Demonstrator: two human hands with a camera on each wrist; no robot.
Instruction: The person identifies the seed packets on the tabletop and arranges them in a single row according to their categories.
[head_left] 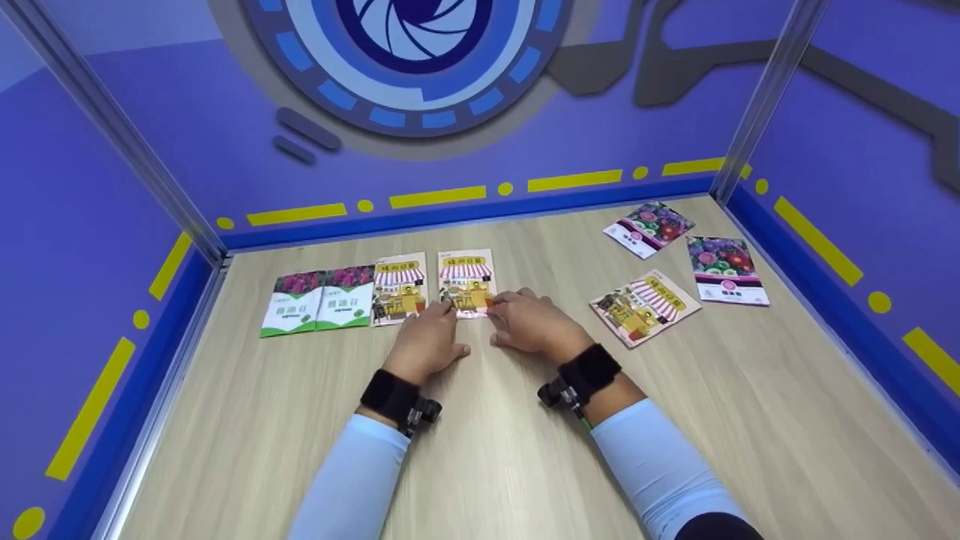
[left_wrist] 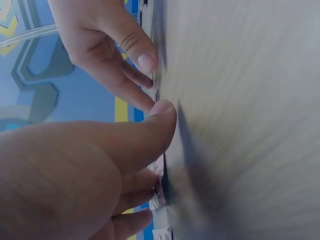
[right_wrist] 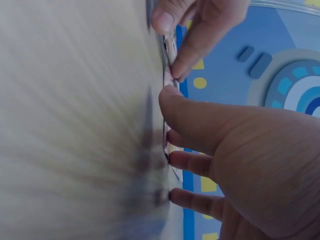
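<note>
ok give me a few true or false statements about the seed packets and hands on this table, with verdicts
1. Both hands touch the same shop-front packet. True: the left hand and right hand meet at its near edge.
2. Two green and white packets lie at the left end of the row. True.
3. The table is bare metal. False: it is light wood grain.
4. Every packet sits in the one row. False: three lie apart on the right, among them a tilted shop-front packet.
5. The right hand holds a packet lifted clear of the table. False: the packet lies flat with fingertips at its edge.
</note>
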